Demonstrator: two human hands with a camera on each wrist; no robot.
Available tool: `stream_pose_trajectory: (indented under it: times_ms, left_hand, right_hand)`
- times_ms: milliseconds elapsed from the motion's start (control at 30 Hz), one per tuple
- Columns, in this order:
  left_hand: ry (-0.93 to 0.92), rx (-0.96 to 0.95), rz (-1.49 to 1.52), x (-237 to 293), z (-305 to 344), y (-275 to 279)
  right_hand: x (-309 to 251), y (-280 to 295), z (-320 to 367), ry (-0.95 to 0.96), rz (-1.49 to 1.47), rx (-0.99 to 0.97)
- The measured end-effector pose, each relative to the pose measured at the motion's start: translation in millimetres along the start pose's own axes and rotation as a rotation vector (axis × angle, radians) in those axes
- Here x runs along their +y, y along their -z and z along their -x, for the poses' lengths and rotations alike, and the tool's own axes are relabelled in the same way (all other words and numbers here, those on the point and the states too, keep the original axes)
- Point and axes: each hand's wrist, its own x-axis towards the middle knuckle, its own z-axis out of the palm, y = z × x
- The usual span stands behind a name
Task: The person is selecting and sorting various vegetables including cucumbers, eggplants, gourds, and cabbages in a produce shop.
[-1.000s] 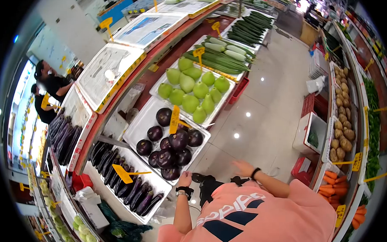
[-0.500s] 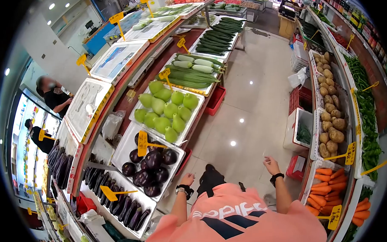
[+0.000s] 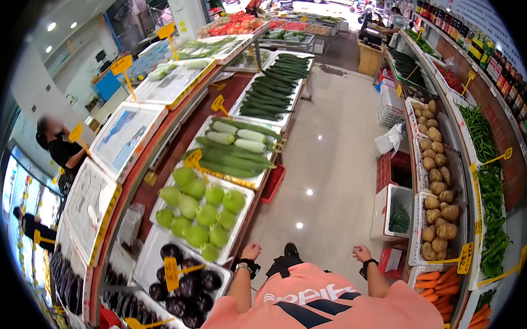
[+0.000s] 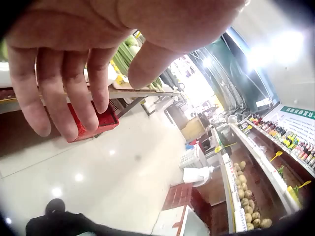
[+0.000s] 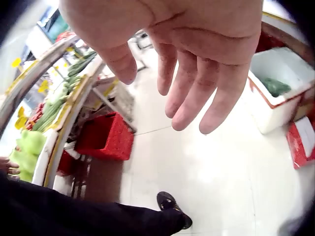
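1. Standing in the produce aisle, I had my left hand (image 3: 251, 252) down by the near corner of the white tray (image 3: 246, 211) of pale green gourds (image 3: 206, 214). It was just beside the tray, but I couldn't tell if it touched the rim.
2. That hand gripped nothing. The left wrist view showed its fingers (image 4: 64, 98) fairly straight and lying side by side, with the thumb off on its own.
3. My right hand (image 3: 362, 254) hung over the shiny floor (image 3: 327, 162), also holding nothing, fingers (image 5: 189, 93) loose and a bit spread.
4. Nearest to it were the carrots (image 3: 439, 283) on the right-hand shelf, with potatoes (image 3: 441, 215) just beyond them.
5. A red crate (image 3: 274, 184) sat under the stand past the gourds, and a white foam box (image 3: 382, 209) with some greens in it stood on the floor to the right.
6. Round dark eggplants (image 3: 189, 286) filled the next tray on my side of the gourds.
7. My black shoe (image 3: 291, 249) showed between the 2 hands.
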Motion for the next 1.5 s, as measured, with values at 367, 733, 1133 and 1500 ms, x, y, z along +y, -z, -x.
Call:
stream_pose_trajectory:
  times_ms: [367,733,1133,1500]
  left_hand:
    - [-0.398,0.106,0.015,195,-167,-11]
    - [0.125,0.42,0.6,248,-392,10]
    - [0.362,0.575,0.355,327,-434,19]
    - [0.621,0.522,0.267,364,-454,4]
  right_hand:
    - [11,34,-6,-0.457,-0.218,0.219]
    - [-89,77,-136,-0.59,-0.142,0.006]
    - [-209,199,-445,-0.388,-0.201,-0.055]
    - [-364,224,-555,-0.242,-0.043,-0.126]
